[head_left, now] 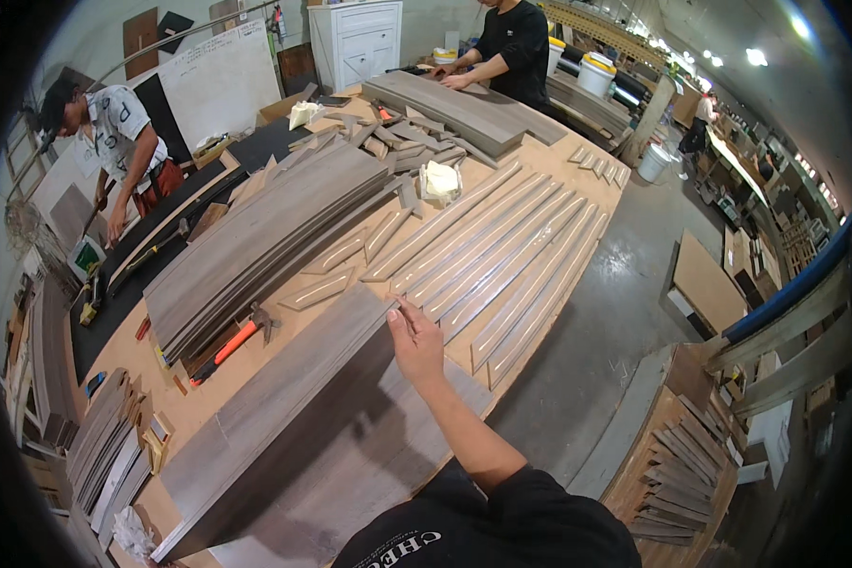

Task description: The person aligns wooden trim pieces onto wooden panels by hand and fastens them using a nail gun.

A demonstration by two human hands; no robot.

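Long grey board (275, 398) at 7-8 o'clock, far end near ctr, near end down at 7. R hand (418, 346) just under ctr, at board's far top corner; thumb + fingers drawn narrow, can't tell if pinching or only steadying. L hand out of view, grip unknown. Prob. stiff, mod. heavy, awkward one-handed given length; face smooth + dry-looking, so prob. not v. slippery. Corners + finish likely easy to chip or scratch. Best hold: both long edges, one hand nr each end, rather than one corner. Tan worktop (123, 336), crowded: strips (502, 256) w/ shiny glue-like beads at 1-2, prob. tacky, avoid touching; grey stack (265, 222) at 9-10; orange-handled hammer (232, 350) at 8; offcuts (417, 142) at 12; flat grey panel (350, 473) at 6-7, right beside board. Room = busy wood shop: co-worker (114, 142) bent over at 10, another person (516, 57) w/ hands on boards at 12-1, white cabinet (355, 43) at 11-12, lidded bucket (596, 76) at 1, smooth grey floor (606, 322) at 3, more cut pieces (682, 464) at 4.
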